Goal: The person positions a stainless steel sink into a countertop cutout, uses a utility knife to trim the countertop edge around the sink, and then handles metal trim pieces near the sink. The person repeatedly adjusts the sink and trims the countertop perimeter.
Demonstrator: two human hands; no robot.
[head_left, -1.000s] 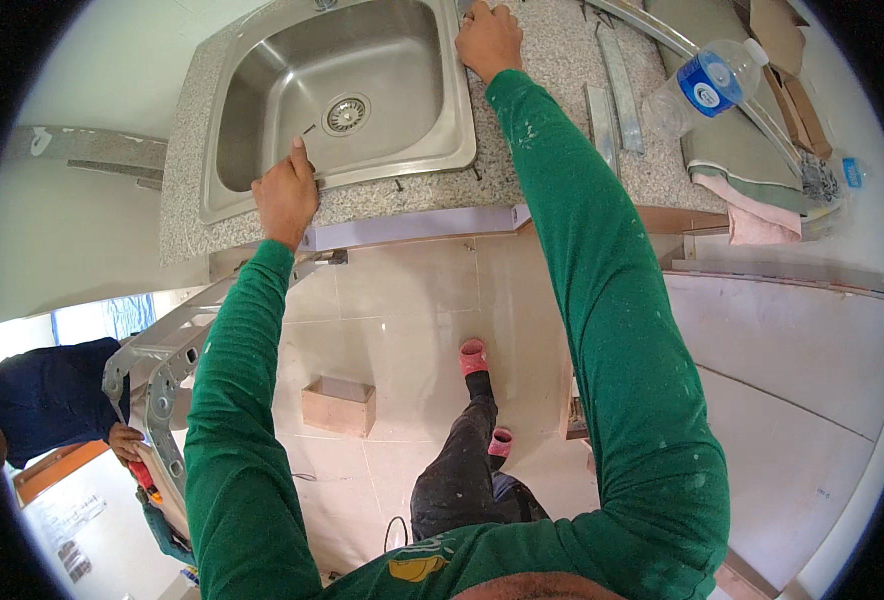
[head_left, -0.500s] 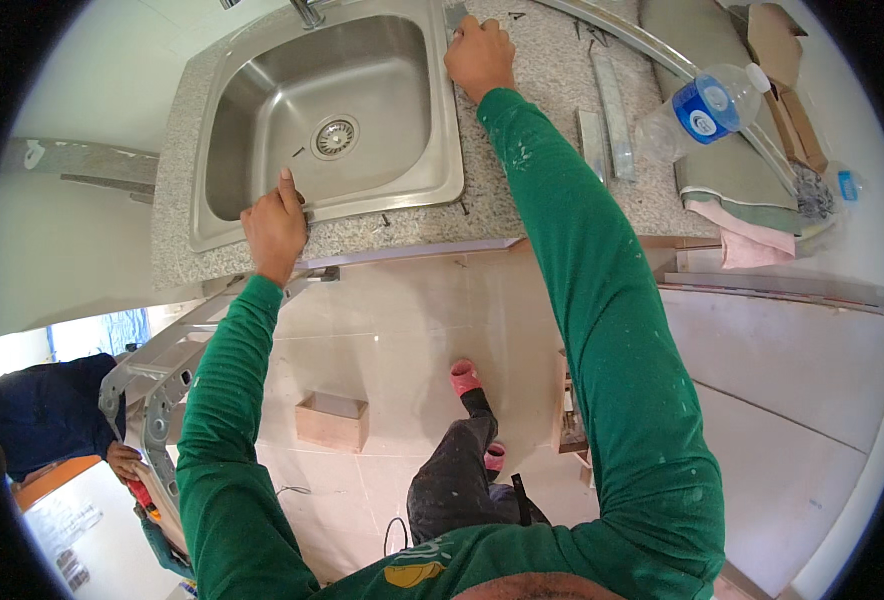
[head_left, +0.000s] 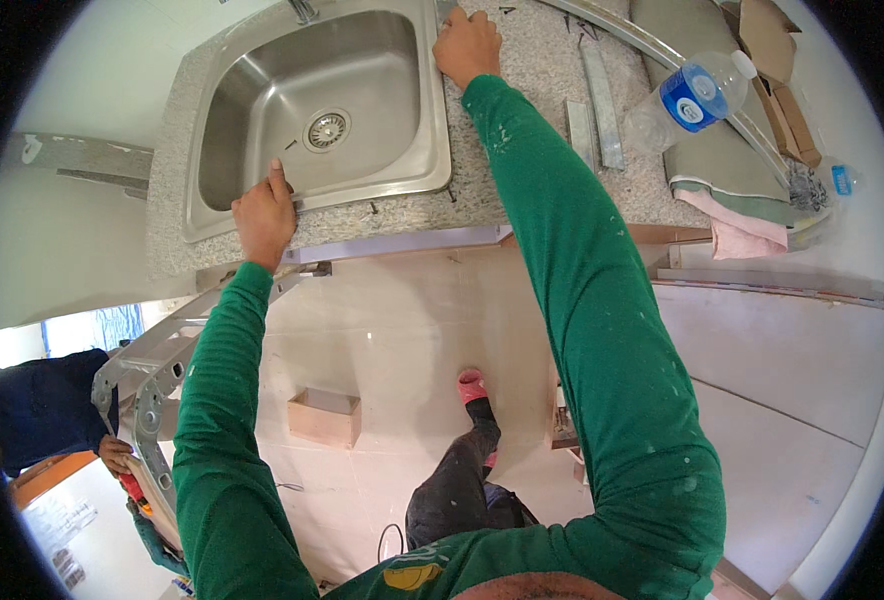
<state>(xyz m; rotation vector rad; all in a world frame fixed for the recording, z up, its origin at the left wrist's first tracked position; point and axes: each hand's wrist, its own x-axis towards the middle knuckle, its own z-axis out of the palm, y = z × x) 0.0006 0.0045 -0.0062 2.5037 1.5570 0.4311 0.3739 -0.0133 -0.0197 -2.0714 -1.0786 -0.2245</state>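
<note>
A steel sink point(head_left: 247, 90) sits in a speckled stone countertop point(head_left: 172, 170). My left hand point(head_left: 265, 213) is curled at the sink's front rim, thumb raised along it, gripping the edge. My right hand point(head_left: 469, 48) is at the far part of the right rim, fingers curled by a small grey piece that they partly hide; what they hold is unclear. Beside my right forearm lie metal strips point(head_left: 602, 105) and a plastic bottle point(head_left: 687, 98) on its side. A small dark screw point(head_left: 292, 143) lies in the basin; others lie along the front rim.
At lower left are an aluminium ladder point(head_left: 152, 410) and a co-worker point(head_left: 47, 410) in dark clothing, one hand near a red tool. A wooden box point(head_left: 324, 420) stands on the tiled floor point(head_left: 382, 320). Folded cloths point(head_left: 747, 225) and cardboard point(head_left: 777, 80) lie at the counter's right.
The sink, counter and both my hands appear farther left in the picture as the view shifts. My hands stay at much the same places on the rim.
</note>
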